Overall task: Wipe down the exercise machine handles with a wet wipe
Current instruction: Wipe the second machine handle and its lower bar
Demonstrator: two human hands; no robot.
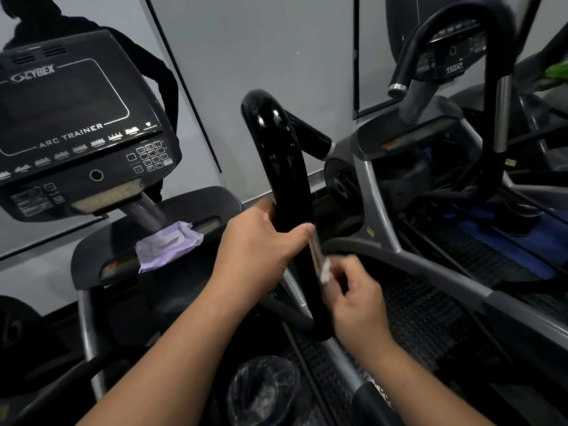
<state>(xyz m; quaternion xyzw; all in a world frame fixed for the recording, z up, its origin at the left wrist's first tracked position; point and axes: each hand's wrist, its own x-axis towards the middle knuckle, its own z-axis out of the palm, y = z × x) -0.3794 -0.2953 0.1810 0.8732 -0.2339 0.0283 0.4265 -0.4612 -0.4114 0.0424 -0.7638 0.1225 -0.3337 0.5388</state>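
1. Our left hand (261, 238) wraps round the black handle (285, 179) about halfway up, fingers curled behind it, thumb in front; we think that's to keep the bar from swinging while we rub it.
2. Our right hand (356, 290) sits lower, on the right side of the same handle; its fingers pinch a small white wet wipe (325, 270) and press it vs. the bar just under our left thumb; the hand is blurry, so it's prob. rubbing.
3. The wipe is bunched up small, white, a bit blurred; it touches a paler, shiny strip on the handle.
4. The handle is fat, black, glossy, and bends over at the top; bright spots shine on it up high, maybe wet, we can't tell.
5. The purple wipes pack (169, 245) lies on the machine's tray under the console (76, 118), to our left, near enough to grab another wipe.
6. The next machine's handle (491, 87) stands well apart on the right; nobody is touching it.
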